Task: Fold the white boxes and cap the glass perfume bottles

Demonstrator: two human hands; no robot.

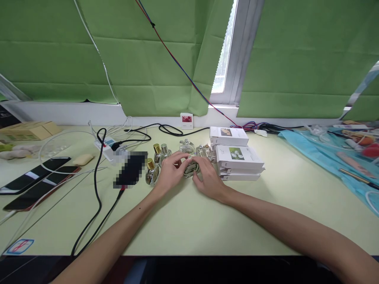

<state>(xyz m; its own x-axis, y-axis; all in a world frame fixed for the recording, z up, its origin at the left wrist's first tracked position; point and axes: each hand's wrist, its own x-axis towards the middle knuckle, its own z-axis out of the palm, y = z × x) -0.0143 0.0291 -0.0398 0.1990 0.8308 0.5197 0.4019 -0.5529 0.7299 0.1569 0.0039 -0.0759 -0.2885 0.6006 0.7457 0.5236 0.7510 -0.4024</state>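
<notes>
A small round glass bottle point(191, 170) stands on the table between my two hands, partly covered by fingers. My left hand point(171, 172) is closed around its left side, thumb and fingertips at the top. From the other side my right hand point(209, 180) curls its fingers over the bottle's top and right edge. Left of my hands is a round glass bottle with a gold cap point(152, 172), with more capped bottles point(161, 153) behind it. Beyond my fingers are a clear round bottle point(186, 146) and further glass bottles point(205, 152).
White boxes with flower pictures point(239, 156) are stacked just right of my right hand. A pixelated dark device point(131, 169) with a black cable lies to the left, near a power strip point(106, 149) and two phones point(35, 173). Blue cloth point(316, 148) covers the right side.
</notes>
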